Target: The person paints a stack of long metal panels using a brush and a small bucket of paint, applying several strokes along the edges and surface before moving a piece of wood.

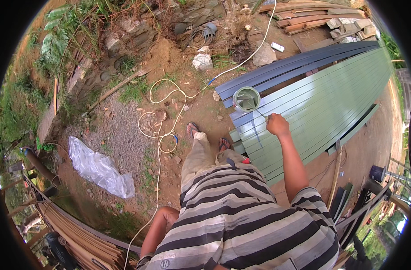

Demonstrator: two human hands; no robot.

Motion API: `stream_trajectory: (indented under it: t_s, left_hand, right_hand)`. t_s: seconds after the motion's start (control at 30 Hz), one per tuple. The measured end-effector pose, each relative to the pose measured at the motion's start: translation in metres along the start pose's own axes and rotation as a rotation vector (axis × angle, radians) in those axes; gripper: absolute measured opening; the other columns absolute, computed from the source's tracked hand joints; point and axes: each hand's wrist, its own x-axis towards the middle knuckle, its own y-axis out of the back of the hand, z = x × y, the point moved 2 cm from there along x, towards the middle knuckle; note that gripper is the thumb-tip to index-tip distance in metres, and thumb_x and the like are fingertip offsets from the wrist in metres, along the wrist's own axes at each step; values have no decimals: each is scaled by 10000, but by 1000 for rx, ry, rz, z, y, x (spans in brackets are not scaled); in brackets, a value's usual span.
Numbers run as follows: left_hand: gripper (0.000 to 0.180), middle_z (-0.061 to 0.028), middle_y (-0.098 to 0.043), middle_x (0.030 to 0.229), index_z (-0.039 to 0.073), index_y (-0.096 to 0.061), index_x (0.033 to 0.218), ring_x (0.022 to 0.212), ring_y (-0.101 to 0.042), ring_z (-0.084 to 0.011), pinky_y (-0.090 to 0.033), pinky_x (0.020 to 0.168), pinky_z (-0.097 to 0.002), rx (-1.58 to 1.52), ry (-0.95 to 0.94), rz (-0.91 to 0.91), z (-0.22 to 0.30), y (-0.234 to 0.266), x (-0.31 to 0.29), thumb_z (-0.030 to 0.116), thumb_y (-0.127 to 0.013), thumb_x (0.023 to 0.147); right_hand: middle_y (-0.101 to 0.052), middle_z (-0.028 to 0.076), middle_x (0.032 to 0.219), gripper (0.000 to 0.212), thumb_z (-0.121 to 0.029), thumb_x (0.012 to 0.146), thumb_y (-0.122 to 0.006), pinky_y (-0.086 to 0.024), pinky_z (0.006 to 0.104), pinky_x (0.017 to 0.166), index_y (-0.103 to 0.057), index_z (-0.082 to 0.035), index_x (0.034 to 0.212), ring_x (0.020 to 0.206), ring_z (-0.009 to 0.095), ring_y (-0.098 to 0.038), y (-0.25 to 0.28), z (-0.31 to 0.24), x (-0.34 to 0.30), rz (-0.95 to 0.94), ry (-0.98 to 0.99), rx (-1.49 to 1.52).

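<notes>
Above the left-hand end of the green slats (313, 108), your right hand (278, 124) reaches out with its fingers (271, 120) curled together, pinching a slim tool (261, 115), probably a paintbrush, though its head is too small to make out.

The paint can (237, 105) lies just ahead of those fingers and to their left, by the near corner where the green slats meet the dark blue slats (282, 68). It is open at the top, with green paint (242, 102) inside, and the slim tool slants from your grip toward its rim; you cannot tell whether the two touch.

The relation to mind is this: the slats' long axis runs away from you, forward and to the right, while the can sits the other way, so your right hand is between the can and most of the green surface. That hand is clearly the nearer one to both.

Your left arm (159, 227) bends at your side, well apart from the can; the left hand is hidden, so its fingers cannot be judged. Beyond that arm, a pale cable (159, 171) trails over the ground near clear plastic sheeting (97, 168).
</notes>
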Motion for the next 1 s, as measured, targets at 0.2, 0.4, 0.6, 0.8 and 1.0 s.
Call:
stream_trajectory:
  t_s: [0.2,0.4,0.6,0.8,1.0]
  left_hand:
    - [484,-173,-592,1288,-20,-637,1166,1132,-574,-326,-455,952,-398,-36,40,-209,94,148,-37,354,-666,859]
    - [454,-172,-596,1280,-19,-640,1163,1130,-575,-313,-457,950,-400,-23,166,-395,164,281,-71,316,-666,858]
    - [424,-171,-601,1272,-19,-642,1160,1129,-576,-299,-458,947,-401,-25,237,-563,213,375,-94,278,-667,858]
    - [396,-170,-606,1264,-19,-645,1157,1127,-577,-286,-460,944,-403,-92,186,-777,210,517,-79,240,-667,858]
    - [363,-139,-652,1197,-14,-665,1129,1058,-618,-241,-495,885,-363,-28,318,-696,203,591,-75,166,-674,814]
  right_hand:
    - [-676,206,1003,300,-203,927,-430,-519,476,860,-671,-42,1004,978,375,-652,45,-22,20,-14,-99,44]
    - [-678,200,1010,291,-199,916,-444,-537,470,823,-668,-25,982,963,380,-658,48,-71,19,-91,-229,32]
    - [-688,183,967,288,-197,913,-444,-551,459,768,-678,-31,939,895,365,-676,46,-136,30,-61,-298,86]
    - [-709,127,875,187,-141,809,-546,-556,422,698,-718,-90,859,849,304,-701,86,-148,63,74,-168,-68]
    - [-711,123,887,196,-146,832,-538,-557,426,698,-719,-88,877,868,302,-703,80,-124,34,-35,-336,46]
